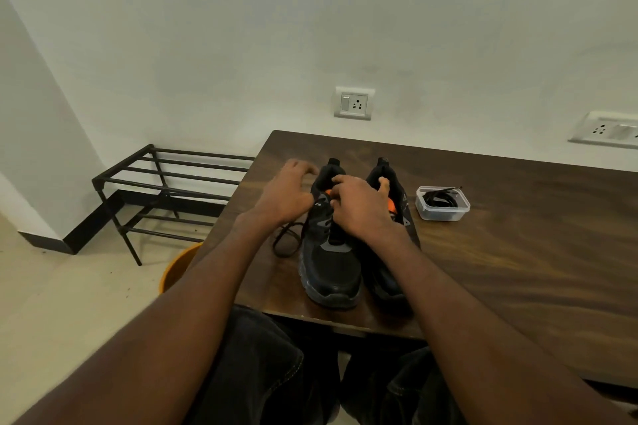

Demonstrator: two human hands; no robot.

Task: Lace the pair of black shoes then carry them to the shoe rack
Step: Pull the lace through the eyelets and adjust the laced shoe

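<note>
Two black mesh sneakers (331, 252) stand side by side near the dark wooden counter (518, 252) edge. The right hand (362, 207) pinches the left sneaker's lacing; the left hand (288, 195) hovers curled, holding nothing. The black metal shoe rack (165, 183) stands far left.

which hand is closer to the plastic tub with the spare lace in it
Right. The right hand sits over the two shoes, just left of the tub; the left hand is beyond the left shoe, farther away.
</note>
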